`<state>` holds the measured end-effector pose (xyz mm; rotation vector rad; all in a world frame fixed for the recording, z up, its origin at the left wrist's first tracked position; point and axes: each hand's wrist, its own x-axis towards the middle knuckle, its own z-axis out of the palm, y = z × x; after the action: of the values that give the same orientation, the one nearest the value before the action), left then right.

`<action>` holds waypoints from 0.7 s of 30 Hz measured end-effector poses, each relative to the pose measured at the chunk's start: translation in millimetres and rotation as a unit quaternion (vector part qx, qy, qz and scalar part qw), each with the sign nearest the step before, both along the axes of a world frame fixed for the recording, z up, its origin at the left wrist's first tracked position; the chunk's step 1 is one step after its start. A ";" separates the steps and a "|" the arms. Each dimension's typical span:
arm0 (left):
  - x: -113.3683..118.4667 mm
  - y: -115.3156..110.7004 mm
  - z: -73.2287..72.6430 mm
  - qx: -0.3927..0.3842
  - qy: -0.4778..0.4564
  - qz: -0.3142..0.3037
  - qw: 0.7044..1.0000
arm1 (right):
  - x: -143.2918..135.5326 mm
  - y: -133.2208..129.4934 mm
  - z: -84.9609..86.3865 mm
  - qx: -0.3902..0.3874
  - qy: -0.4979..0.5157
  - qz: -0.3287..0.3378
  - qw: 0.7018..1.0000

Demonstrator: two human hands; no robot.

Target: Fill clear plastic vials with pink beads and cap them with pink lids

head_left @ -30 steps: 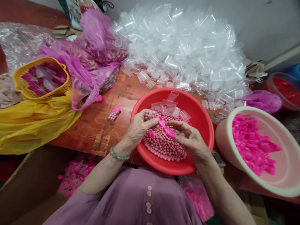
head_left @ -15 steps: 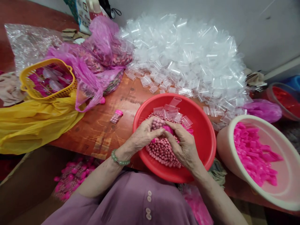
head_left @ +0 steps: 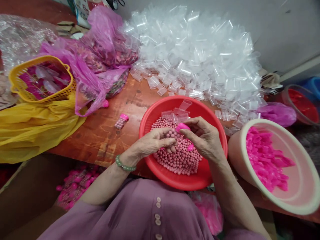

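Spillage was the risk at centre frame.
Your left hand (head_left: 153, 143) gripped a bead-filled tube (head_left: 172, 134), your right hand (head_left: 205, 135) pinched a pink cap (head_left: 182, 127) beside it, above the red basin (head_left: 220, 133); a tilt or loose cap could have spilled its contents.

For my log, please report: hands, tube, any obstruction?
Left hand holds bead-filled tube. Right hand pinches pink cap beside it. Red basin below, loose beads inside. No visible obstruction.
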<state>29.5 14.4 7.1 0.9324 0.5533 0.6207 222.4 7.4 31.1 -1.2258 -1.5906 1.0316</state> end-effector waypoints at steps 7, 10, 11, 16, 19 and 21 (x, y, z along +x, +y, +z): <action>0.0 0.3 3.3 0.007 0.009 -0.008 1.000 | -7.3 3.7 -8.0 0.031 0.019 -0.015 0.999; 0.3 0.1 3.6 0.023 0.019 -0.009 0.999 | -9.9 4.0 -7.2 0.015 0.028 -0.015 0.999; 0.5 0.1 3.6 0.030 0.028 -0.007 0.999 | -10.1 4.0 -7.0 0.014 0.027 -0.015 0.999; 2.0 -0.2 1.5 0.051 0.068 0.019 0.996 | -2.4 4.3 -5.4 0.034 -0.034 -0.004 0.999; 3.1 -0.6 0.1 0.049 0.080 0.027 0.995 | 4.5 6.4 0.0 0.041 -0.083 0.030 0.995; 3.9 -1.0 -0.2 0.046 0.083 0.027 0.995 | 8.1 8.3 5.4 0.038 -0.119 0.064 0.990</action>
<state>33.5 13.4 6.9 1.0654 0.7050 0.6255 230.5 15.7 36.6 -1.2450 -1.8958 0.9200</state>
